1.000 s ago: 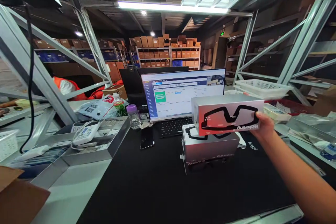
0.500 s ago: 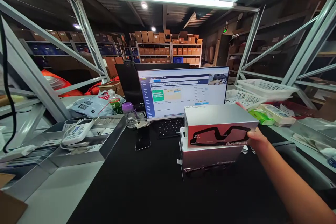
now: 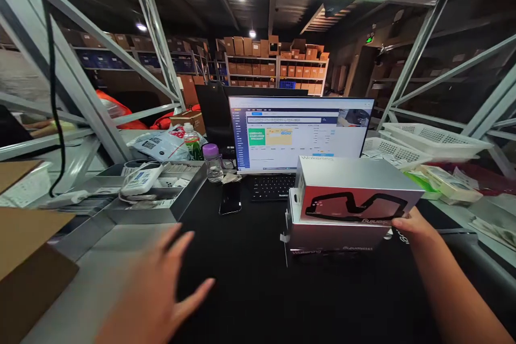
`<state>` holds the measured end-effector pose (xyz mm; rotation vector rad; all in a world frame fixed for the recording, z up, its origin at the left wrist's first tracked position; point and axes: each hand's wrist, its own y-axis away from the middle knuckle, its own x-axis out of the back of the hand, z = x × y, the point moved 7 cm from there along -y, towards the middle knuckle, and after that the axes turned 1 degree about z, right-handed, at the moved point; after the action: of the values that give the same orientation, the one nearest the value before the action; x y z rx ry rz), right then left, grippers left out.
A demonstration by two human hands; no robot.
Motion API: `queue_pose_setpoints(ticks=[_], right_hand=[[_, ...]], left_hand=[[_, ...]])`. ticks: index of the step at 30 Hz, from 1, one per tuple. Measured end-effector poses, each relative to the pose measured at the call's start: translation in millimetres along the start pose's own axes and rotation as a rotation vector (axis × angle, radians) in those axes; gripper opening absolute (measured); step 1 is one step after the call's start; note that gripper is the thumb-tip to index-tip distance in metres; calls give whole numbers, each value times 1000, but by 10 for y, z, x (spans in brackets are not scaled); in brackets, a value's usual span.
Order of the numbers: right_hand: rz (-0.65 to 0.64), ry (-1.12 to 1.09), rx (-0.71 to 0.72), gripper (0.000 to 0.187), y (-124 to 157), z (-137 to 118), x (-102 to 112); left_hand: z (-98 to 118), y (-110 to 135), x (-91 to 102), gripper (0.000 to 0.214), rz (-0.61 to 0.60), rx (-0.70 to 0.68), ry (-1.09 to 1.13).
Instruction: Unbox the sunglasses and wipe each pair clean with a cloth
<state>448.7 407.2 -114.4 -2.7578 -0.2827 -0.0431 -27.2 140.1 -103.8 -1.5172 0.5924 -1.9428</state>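
Note:
Two silver-and-red glasses boxes stand stacked in front of the monitor. On the upper box, a pair of dark wraparound glasses is printed above red. The lower box rests on the black desk mat, with a small white tab at its left edge. My right hand grips the upper box at its right end; the thumb shows at the front and the other fingers are hidden behind. At lower left, slightly blurred, my left hand is over the mat's left edge with fingers spread, holding nothing.
Behind the boxes are a keyboard and a lit monitor. A phone, a purple-lidded jar and a grey tray lie left. An open cardboard box stands at far left, white baskets at right.
My left hand has come into view from below, fingers spread. The whole view has turned slightly left, bringing in the cardboard box. My right hand still grips the upper box.

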Motion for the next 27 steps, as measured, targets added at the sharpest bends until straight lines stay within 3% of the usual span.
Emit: queue_pose_setpoints(ticks=[3,6,10,13,16,18,23,27], right_hand=[[16,-48,26,74,44,-16,-57],[2,-15,47,72,66,-16,-69],[8,6,44,75,70,68,-27],[29,-37,56,80,84,84,-66],[68,-81,104,81,100,-6,-149],[98,-124,143,81,96,-98,-174],[195,-280,200,66,70,-237,-34],[224,-377,180,57,131,-258,-45]], left_hand=[[486,4,-726,105,-291,-140,158],[825,-122,-1374,139,-535,30,601],[1192,-439,-1879,156,-581,29,852],[1386,-595,-2023,141,-551,-5,1007],[1382,-651,-1964,115,-468,34,1058],[1235,-657,-1817,108,-396,93,1030],[496,-569,-1166,99,-140,302,825],[-226,-134,-480,110,288,512,421]])
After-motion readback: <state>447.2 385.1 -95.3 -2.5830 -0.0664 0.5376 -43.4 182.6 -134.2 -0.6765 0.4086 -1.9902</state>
